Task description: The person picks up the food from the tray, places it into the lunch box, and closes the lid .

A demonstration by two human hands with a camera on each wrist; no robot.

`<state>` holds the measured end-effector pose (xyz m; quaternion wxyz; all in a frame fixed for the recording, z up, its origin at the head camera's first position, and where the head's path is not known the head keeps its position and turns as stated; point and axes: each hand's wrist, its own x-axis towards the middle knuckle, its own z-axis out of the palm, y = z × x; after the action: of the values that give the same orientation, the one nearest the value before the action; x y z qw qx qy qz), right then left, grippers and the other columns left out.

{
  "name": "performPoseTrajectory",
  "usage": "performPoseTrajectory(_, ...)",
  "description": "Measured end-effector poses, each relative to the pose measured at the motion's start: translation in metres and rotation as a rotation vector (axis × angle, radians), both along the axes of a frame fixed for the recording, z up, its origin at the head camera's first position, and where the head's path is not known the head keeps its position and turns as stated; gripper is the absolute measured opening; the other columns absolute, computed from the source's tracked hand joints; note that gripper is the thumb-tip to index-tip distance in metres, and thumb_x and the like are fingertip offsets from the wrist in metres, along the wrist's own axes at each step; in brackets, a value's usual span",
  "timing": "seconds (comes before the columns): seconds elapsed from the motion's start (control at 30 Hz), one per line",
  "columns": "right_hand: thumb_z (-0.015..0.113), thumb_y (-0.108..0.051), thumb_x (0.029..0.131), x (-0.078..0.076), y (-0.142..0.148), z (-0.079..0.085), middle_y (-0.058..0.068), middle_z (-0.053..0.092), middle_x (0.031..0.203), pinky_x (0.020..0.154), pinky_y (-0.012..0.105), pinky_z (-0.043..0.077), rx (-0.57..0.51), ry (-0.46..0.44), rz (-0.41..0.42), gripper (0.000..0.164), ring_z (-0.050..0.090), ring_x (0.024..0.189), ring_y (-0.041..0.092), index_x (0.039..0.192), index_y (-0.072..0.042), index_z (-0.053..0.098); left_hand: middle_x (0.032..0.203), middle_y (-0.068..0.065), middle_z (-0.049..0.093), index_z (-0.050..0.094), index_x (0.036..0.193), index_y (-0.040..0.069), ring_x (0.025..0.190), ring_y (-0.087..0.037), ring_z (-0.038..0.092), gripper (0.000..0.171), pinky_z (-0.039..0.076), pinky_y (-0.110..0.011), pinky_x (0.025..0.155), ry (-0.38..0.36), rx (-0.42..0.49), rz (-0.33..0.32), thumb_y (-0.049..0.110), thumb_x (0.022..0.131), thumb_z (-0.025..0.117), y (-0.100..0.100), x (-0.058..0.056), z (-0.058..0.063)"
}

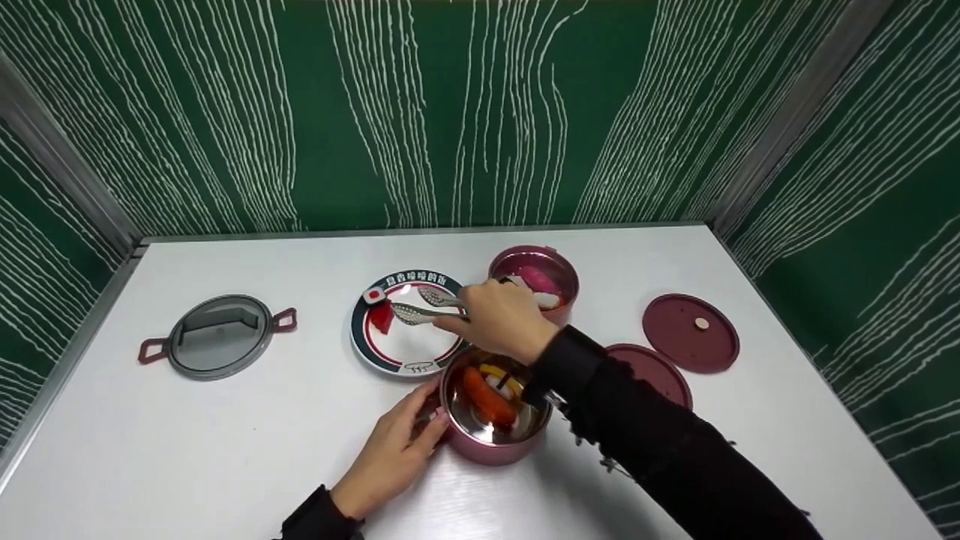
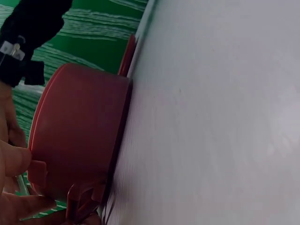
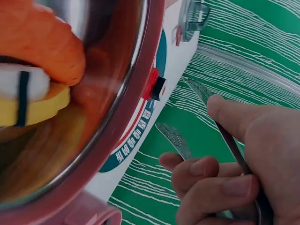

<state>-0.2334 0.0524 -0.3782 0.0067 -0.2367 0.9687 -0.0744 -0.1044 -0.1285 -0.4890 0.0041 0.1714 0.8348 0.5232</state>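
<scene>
My right hand grips metal tongs, their two perforated tips spread apart over the plate. Nothing sits between the tips. A small sushi roll and a red food piece lie at the plate's left side. With thumb and fingers at its left side, my left hand holds the near pink pot by its rim and handle. Inside that pot are an orange-red shrimp-like piece and a yellow-and-white sushi piece with a dark band.
Behind the right hand stands a second pink pot holding pink and white food pieces. Two dark red lids lie at the right, the nearer partly hidden by the sleeve. A glass lid with red handles rests at the left. Green walls enclose the table.
</scene>
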Motion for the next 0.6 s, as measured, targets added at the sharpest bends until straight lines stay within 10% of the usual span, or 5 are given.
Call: performPoseTrajectory(0.6, 0.067, -0.058, 0.102, -0.026, -0.053, -0.020, 0.004, 0.065, 0.075, 0.058, 0.033, 0.040, 0.045, -0.108, -0.069, 0.050, 0.057, 0.068, 0.022, 0.097, -0.009, 0.079, 0.152, -0.023, 0.060, 0.059, 0.149, 0.002, 0.139, -0.038, 0.063, 0.050, 0.053, -0.045, 0.114, -0.062, 0.062, 0.031, 0.030, 0.108, 0.067, -0.014, -0.010, 0.002)
